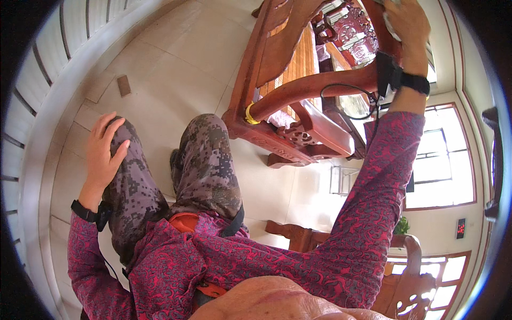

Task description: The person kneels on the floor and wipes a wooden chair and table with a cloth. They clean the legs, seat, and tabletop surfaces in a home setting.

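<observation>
My right hand (409, 26) is at the top right, closed over a pale cloth (391, 25) pressed against the upper frame of a carved wooden bench (276, 48). Part of the cloth is hidden under the hand. A black strap with a small device sits on that wrist, and a dark cable hangs beside the bench's curved armrest (320, 85). Yellow material (251, 114) is tied round the armrest's lower end. At the left, my left hand (105, 150) rests on the knee of my camouflage trousers (132, 176), fingers apart and holding nothing.
A small brown block (124, 85) lies on the tiled floor (172, 80). White railings (44, 64) curve along the left. Another carved wooden chair (404, 280) stands at the lower right, and a metal-framed stand (343, 180) is near the window (444, 160).
</observation>
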Tool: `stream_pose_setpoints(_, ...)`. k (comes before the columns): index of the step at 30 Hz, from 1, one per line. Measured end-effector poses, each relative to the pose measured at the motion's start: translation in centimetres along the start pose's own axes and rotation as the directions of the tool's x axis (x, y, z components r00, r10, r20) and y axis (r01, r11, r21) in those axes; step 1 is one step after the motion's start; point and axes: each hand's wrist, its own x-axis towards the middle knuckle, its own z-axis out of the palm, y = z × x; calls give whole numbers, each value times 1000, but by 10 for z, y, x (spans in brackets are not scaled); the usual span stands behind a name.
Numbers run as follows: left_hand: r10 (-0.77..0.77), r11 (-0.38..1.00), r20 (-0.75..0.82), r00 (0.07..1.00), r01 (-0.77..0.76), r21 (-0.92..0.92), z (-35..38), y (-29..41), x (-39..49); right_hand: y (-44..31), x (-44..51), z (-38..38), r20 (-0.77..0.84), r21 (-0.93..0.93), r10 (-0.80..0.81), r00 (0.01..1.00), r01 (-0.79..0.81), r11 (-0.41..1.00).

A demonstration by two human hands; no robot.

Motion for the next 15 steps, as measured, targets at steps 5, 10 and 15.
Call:
stream_pose_setpoints(5,9,1000,14,1000,-9,9,0,1,0,-89,-5,-4,18,-313,-138,990,137,940)
stream_pose_setpoints(10,-13,998,4,1000,13,-61,4,-5,-4,-101,-90,-39,347,-335,-127,929,249,909)
stream_pose_setpoints(15,-14,1000,-4,1000,14,-19,4,-9,-7,-61,-135,-54,158,19,50,986,-53,998)
